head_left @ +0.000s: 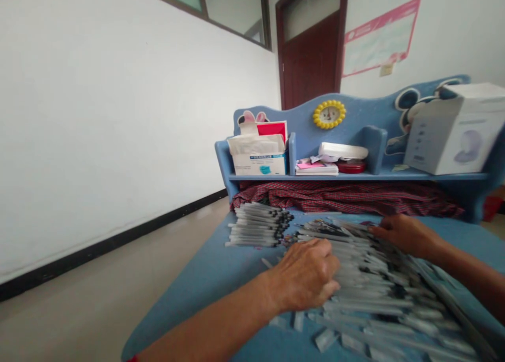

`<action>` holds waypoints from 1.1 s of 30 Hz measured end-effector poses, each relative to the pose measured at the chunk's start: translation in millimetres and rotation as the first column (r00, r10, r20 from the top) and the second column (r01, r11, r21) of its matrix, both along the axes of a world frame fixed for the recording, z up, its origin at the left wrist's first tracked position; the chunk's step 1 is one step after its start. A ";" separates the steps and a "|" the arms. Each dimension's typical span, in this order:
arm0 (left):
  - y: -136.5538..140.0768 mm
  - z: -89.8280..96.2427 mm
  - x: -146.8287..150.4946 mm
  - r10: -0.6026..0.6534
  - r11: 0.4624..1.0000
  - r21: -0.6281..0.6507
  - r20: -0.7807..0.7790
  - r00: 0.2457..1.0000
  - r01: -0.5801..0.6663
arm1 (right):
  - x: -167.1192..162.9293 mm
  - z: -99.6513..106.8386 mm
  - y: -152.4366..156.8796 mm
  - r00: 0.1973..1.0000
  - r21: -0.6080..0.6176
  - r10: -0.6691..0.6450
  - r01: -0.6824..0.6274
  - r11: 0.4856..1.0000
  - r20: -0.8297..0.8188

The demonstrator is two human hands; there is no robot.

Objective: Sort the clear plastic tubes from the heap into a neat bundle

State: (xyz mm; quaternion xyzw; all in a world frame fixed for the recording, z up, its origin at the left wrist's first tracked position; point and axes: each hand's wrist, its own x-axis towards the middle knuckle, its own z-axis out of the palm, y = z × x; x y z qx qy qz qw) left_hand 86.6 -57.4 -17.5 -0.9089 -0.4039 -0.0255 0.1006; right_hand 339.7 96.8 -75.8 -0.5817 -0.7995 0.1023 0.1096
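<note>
My left hand [310, 271] curls over loose pens [359, 278], my right hand [410, 234] at their far edge; either grip: cannot tell

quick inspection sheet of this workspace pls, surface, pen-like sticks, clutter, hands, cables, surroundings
Surface: blue table, sticks spread across it
Pen-like sticks: neat stack toward the back, dark ends rightward; loose heap to its right
Clutter: short clear pieces in front; checked cloth behind
Hands: left hand at the heap's left side, right hand at its far side; both grips unclear
Cables: nothing seen
Surroundings: blue shelf, opened box, white box, yellow-rimmed clock, white wall, dark red door
</note>
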 end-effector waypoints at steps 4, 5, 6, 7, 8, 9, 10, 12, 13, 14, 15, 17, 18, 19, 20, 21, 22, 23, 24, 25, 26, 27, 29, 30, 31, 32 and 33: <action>-2.0 5.2 -6.3 0.001 0.999 -0.035 0.001 1.000 -0.001 | 2.0 3.8 -5.4 0.999 0.025 -0.032 0.032 0.999 -0.001; -3.1 6.6 -8.4 0.009 0.999 -0.047 -0.002 1.000 -0.009 | 1.8 5.9 -7.5 0.999 0.044 -0.043 0.043 0.998 -0.003; -4.5 7.9 -11.0 0.019 0.998 -0.059 -0.004 1.000 -0.019 | 1.5 8.0 -9.5 0.999 0.064 -0.052 0.052 0.997 -0.004; -5.9 9.0 -14.2 0.032 0.997 -0.069 -0.003 0.999 -0.032 | 1.3 10.0 -11.2 0.998 0.081 -0.059 0.059 0.995 -0.006; -7.5 10.0 -17.9 0.045 0.996 -0.078 0.002 0.999 -0.045 | 1.2 11.7 -12.5 0.998 0.092 -0.065 0.066 0.994 -0.009; -9.0 10.8 -22.4 0.058 0.995 -0.085 0.013 0.998 -0.057 | 1.2 13.1 -13.4 0.997 0.095 -0.070 0.071 0.993 -0.011; -10.4 11.6 -27.7 0.072 0.994 -0.089 0.028 0.997 -0.069 | 1.5 14.1 -13.9 0.997 0.094 -0.072 0.073 0.993 -0.012; -12.8 13.5 -40.7 0.110 0.990 -0.090 0.062 0.992 -0.104 | 2.6 14.8 -14.4 0.997 0.096 -0.071 0.072 0.993 -0.017; -13.7 14.8 -48.4 0.140 0.987 -0.087 0.071 0.988 -0.133 | 3.2 14.5 -14.5 0.998 0.102 -0.064 0.066 0.993 -0.022; -14.6 16.1 -56.7 0.178 0.981 -0.086 0.069 0.982 -0.172 | 3.8 13.9 -14.6 0.998 0.113 -0.056 0.058 0.992 -0.029; -15.3 17.5 -65.5 0.230 0.971 -0.084 0.055 0.972 -0.225 | 4.3 12.9 -14.6 0.998 0.125 -0.044 0.048 0.991 -0.037; -16.5 19.5 -83.2 0.362 0.929 -0.080 -0.013 0.932 -0.362 | 4.5 10.4 -14.7 0.998 0.144 -0.021 0.029 0.989 -0.056; -16.8 19.6 -91.4 0.427 0.900 -0.074 -0.056 0.902 -0.430 | 4.2 9.0 -14.8 0.998 0.149 -0.008 0.017 0.989 -0.064; -16.9 19.1 -98.9 0.480 0.871 -0.066 -0.096 0.872 -0.487 | 3.5 7.7 -14.9 0.998 0.152 0.002 0.008 0.988 -0.069; -16.7 17.8 -105.3 0.516 0.849 -0.057 -0.128 0.847 -0.526 | 2.6 6.4 -15.1 0.997 0.152 0.009 0.002 0.988 -0.073; -16.1 15.9 -110.5 0.538 0.834 -0.049 -0.149 0.830 -0.549 | 1.5 5.3 -15.4 0.997 0.149 0.016 -0.005 0.989 -0.077; -15.2 13.4 -114.5 0.546 0.828 -0.044 -0.161 0.822 -0.559 | 0.4 4.5 -15.9 0.997 0.143 0.023 -0.011 0.990 -0.080; -13.8 10.6 -117.3 0.549 0.826 -0.041 -0.165 0.820 -0.561 | -0.7 3.8 -16.4 0.996 0.135 0.031 -0.019 0.991 -0.084; -12.2 7.7 -119.2 0.549 0.826 -0.039 -0.166 0.819 -0.562 | -1.6 3.3 -17.0 0.995 0.131 0.038 -0.026 0.991 -0.089; -10.2 4.8 -120.3 0.550 0.826 -0.035 -0.168 0.818 -0.563 | -2.4 2.9 -17.5 0.994 0.132 0.045 -0.033 0.991 -0.095; -8.1 2.2 -120.9 0.552 0.825 -0.032 -0.169 0.817 -0.564 | -3.0 2.7 -18.0 0.993 0.136 0.054 -0.040 0.990 -0.102; -5.9 0.0 -121.2 0.552 0.825 -0.028 -0.170 0.816 -0.564 | -3.3 2.6 -18.3 0.992 0.143 0.061 -0.045 0.989 -0.110; -1.5 -3.0 -121.5 0.551 0.826 -0.022 -0.175 0.816 -0.563 | -3.6 2.7 -18.7 0.989 0.152 0.071 -0.051 0.987 -0.129; 0.5 -3.8 -121.8 0.548 0.828 -0.021 -0.179 0.817 -0.560 | -3.6 2.9 -18.9 0.988 0.153 0.070 -0.048 0.987 -0.138; 2.3 -4.0 -122.2 0.544 0.830 -0.022 -0.185 0.818 -0.557 | -3.6 3.4 -19.2 0.987 0.152 0.070 -0.047 0.987 -0.145; 3.8 -3.9 -122.7 0.539 0.833 -0.024 -0.192 0.820 -0.552 | -3.6 4.0 -19.7 0.986 0.151 0.070 -0.047 0.987 -0.152; 5.1 -3.4 -123.1 0.532 0.836 -0.027 -0.199 0.823 -0.548 | -3.7 4.8 -20.3 0.985 0.151 0.070 -0.046 0.987 -0.158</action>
